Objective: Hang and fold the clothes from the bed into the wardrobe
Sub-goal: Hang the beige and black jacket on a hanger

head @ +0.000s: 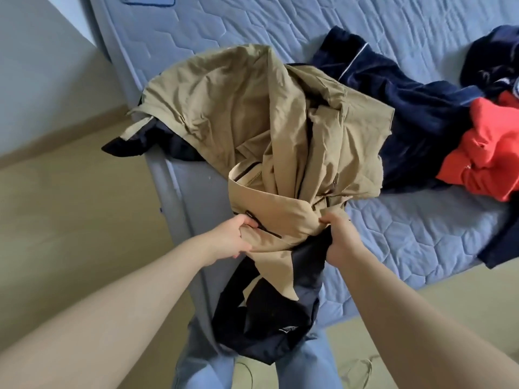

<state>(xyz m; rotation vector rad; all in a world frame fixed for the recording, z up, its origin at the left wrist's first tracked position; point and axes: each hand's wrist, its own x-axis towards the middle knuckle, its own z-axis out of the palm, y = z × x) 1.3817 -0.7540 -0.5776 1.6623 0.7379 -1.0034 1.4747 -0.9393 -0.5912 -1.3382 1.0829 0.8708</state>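
Observation:
A crumpled tan jacket (252, 122) with a dark navy lining lies over the corner of the bed (407, 237), its lower part hanging off the edge toward my legs. My left hand (233, 237) grips the jacket's tan fabric at its near left edge. My right hand (338, 237) grips the bunched tan and navy fabric at the near right. The wardrobe is out of view.
A dark navy garment with white piping (407, 108) lies on the blue quilted mattress to the right. A red garment (488, 153) sits on it near the right edge. Another dark piece (494, 54) lies at the far right. Beige floor (70, 220) lies to the left.

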